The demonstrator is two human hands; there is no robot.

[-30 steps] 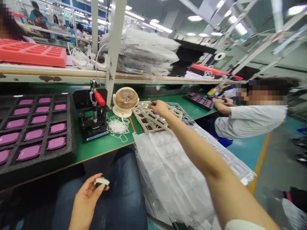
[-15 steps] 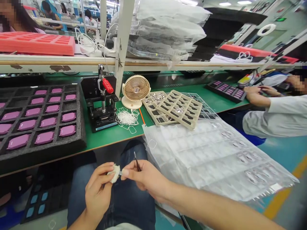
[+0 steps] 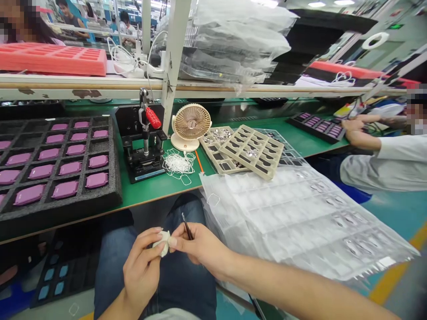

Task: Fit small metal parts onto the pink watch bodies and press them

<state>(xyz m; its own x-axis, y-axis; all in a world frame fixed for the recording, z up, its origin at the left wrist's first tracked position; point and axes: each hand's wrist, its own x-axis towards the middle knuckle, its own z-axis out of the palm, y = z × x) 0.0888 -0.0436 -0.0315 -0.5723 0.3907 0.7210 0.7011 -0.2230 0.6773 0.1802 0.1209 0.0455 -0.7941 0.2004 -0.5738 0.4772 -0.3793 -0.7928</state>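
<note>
Over my lap, my left hand (image 3: 143, 264) is closed around a small cream-white rounded piece (image 3: 164, 250), which its fingers partly cover. My right hand (image 3: 203, 249) is closed with dark tweezers (image 3: 187, 226) tucked in it, their tip pointing up. Its thumb and forefinger pinch at the right edge of the cream-white piece; what lies between them is too small to make out. On the green bench (image 3: 140, 192) beyond, a heap of thin white ring-shaped gaskets (image 3: 178, 162) lies beside a black toggle press (image 3: 144, 151) with a red handle.
Left, a black foam tray (image 3: 115, 178) holds several purple cases (image 3: 65, 190). A small fan (image 3: 192, 122) stands behind the gaskets. Beige trays (image 3: 252, 151) of small parts and plastic-wrapped sheets (image 3: 267, 213) lie right. A co-worker's hands (image 3: 358, 129) are at the far right.
My right fingers have moved in against the cream-white piece, and the small pale tab seen between the hands is now hidden. Both hands have shifted slightly; the view has moved a little.
</note>
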